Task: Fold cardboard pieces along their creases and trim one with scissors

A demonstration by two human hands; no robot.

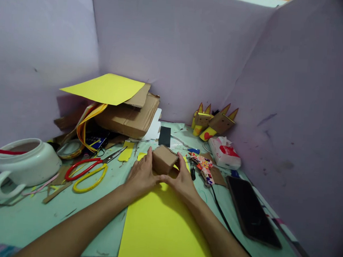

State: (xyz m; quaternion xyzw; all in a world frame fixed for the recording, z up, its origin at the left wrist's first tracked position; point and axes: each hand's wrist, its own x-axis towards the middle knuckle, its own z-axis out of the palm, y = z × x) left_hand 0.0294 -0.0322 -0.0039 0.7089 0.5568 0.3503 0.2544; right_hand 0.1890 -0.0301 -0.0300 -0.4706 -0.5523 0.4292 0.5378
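Head view: cardboard box (164,159) tilted, corner up, between left hand (141,175), right hand (183,180).

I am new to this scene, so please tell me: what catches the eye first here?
First, the two hands, left hand and right hand, holding a small cardboard box between them at the table's middle. Under the wrists lies a bright yellow paper sheet. To the left lie red and yellow scissors, beside a white pot.

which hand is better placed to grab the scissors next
Left. The left hand rests on the left side of the cardboard box, and the scissors lie just left of it. The right hand would probably have to cross over the box.
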